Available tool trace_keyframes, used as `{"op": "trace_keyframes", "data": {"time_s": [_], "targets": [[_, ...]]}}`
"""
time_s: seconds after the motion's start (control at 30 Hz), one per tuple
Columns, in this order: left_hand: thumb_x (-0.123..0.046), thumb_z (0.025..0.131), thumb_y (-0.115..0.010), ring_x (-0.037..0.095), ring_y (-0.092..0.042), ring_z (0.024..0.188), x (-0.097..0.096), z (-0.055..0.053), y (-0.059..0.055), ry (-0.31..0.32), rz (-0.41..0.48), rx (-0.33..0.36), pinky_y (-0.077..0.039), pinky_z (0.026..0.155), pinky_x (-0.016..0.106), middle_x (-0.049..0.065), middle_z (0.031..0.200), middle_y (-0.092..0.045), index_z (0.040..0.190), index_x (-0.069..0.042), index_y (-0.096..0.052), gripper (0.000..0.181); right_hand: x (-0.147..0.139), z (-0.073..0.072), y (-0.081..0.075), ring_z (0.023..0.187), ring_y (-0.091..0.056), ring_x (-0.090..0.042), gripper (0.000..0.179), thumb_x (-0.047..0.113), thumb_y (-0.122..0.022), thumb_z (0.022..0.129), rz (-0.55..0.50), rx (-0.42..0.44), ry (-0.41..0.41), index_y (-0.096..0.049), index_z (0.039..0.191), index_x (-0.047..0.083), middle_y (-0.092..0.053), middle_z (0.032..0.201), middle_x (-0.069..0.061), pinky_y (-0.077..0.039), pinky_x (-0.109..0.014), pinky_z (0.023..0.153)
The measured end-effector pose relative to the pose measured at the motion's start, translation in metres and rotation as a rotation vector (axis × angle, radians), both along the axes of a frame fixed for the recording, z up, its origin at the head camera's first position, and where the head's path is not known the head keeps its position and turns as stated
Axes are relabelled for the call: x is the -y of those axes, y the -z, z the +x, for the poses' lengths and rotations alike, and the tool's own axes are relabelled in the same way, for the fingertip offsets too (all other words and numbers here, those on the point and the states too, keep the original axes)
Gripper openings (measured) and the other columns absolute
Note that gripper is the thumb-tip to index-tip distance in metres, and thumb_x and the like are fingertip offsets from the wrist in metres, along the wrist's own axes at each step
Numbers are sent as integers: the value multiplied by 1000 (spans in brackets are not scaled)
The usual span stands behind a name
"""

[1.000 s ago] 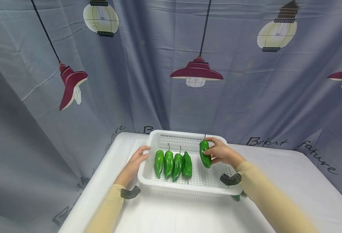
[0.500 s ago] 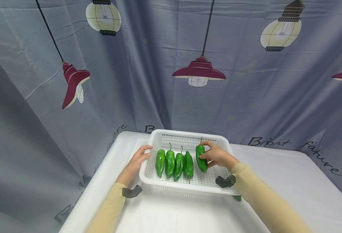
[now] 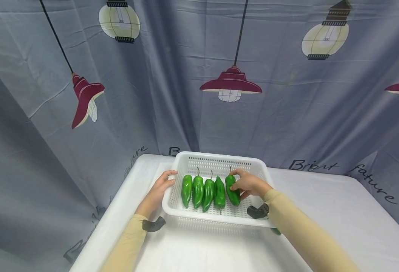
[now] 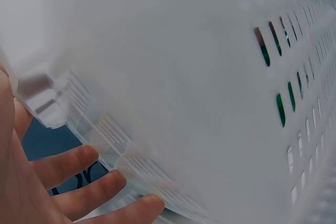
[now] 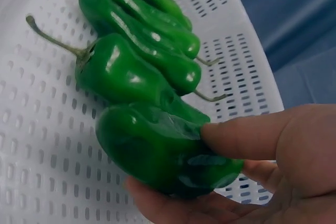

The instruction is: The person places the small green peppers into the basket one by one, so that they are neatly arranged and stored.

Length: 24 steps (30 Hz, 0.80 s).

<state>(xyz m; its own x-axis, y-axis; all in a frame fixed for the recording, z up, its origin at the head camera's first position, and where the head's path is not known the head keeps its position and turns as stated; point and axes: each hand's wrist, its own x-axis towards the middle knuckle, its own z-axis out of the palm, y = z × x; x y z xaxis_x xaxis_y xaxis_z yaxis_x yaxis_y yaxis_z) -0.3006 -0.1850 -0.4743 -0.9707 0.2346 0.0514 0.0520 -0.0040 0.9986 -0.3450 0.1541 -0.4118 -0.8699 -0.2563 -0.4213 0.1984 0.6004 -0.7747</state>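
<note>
My right hand (image 3: 248, 184) pinches a shiny green pepper (image 3: 232, 190) between thumb and fingers, inside a white perforated basket (image 3: 216, 218). In the right wrist view the held pepper (image 5: 157, 148) lies against the neighbouring pepper (image 5: 123, 72), whose curved stem points left. Several green peppers (image 3: 197, 192) lie side by side in the basket, left of the held one. At the basket's left end, my left hand (image 3: 158, 190) touches the rim with fairly straight, spread fingers. The left wrist view shows its fingertips (image 4: 142, 209) along the outside of the basket wall.
The basket stands on a white-covered table (image 3: 213, 253). Part of another green pepper (image 3: 277, 231) shows by the basket's front right corner, half hidden by the right sleeve. Behind the table hangs a grey-blue curtain (image 3: 172, 113) printed with lamps.
My right hand has carried its pepper leftward and down in the basket, to just beside the row of peppers. The left hand stays at the basket's left end.
</note>
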Motion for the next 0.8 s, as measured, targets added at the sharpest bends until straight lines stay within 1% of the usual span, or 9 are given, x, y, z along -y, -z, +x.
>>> {"op": "trace_keyframes", "data": {"time_s": [0.1, 0.2, 0.23, 0.4, 0.53, 0.7, 0.8], "targets": [[-17, 106, -40, 35, -61, 122, 0, 0, 0, -8, 1, 2, -60, 93, 41, 22, 153, -42, 146, -7, -40, 40, 4, -1, 2, 84, -71, -31, 65, -3, -64, 92, 20, 0, -14, -34, 149, 5, -59, 119, -27, -65, -44, 69], [-18, 107, -40, 35, -62, 120, -1, 0, -1, 1, -5, 5, -61, 92, 41, 24, 152, -43, 146, -8, -39, 40, 7, -2, 6, 81, -69, -30, 64, -6, -64, 90, 24, 8, -16, -36, 147, 4, -60, 113, -24, -65, -44, 67], [-18, 107, -40, 35, -62, 120, -1, 0, -1, 2, -4, 9, -61, 92, 41, 24, 152, -43, 146, -9, -40, 40, 7, -2, 7, 80, -69, -30, 64, -7, -63, 89, 23, 9, -18, -36, 146, 4, -60, 111, -24, -65, -44, 66], [-20, 107, -40, 40, -58, 126, -2, 0, -3, 5, -5, 2, -60, 95, 43, 23, 155, -40, 146, -9, -39, 41, 10, -4, 10, 74, -69, -27, 62, -11, -60, 87, 14, 3, -15, -38, 144, 2, -63, 103, -20, -65, -45, 65], [-20, 107, -41, 42, -56, 128, -2, 1, -4, 0, -3, 11, -59, 97, 44, 22, 156, -39, 147, -9, -40, 41, 11, -4, 10, 73, -70, -27, 61, -11, -59, 87, 21, -6, -14, -39, 144, 2, -63, 102, -20, -65, -44, 65], [-20, 107, -40, 38, -61, 122, -1, 0, -2, -7, -6, 10, -60, 94, 43, 24, 153, -42, 146, -9, -40, 40, 12, -4, 12, 75, -70, -27, 61, -10, -60, 88, 26, -7, -18, -40, 144, 2, -64, 103, -20, -65, -45, 65], [-20, 108, -40, 36, -63, 118, 0, 0, 0, -5, -5, 8, -61, 92, 42, 26, 150, -44, 147, -9, -40, 40, 12, -4, 11, 79, -70, -29, 60, -10, -60, 89, 28, -2, -23, -40, 145, 2, -64, 107, -22, -65, -46, 66]]}}
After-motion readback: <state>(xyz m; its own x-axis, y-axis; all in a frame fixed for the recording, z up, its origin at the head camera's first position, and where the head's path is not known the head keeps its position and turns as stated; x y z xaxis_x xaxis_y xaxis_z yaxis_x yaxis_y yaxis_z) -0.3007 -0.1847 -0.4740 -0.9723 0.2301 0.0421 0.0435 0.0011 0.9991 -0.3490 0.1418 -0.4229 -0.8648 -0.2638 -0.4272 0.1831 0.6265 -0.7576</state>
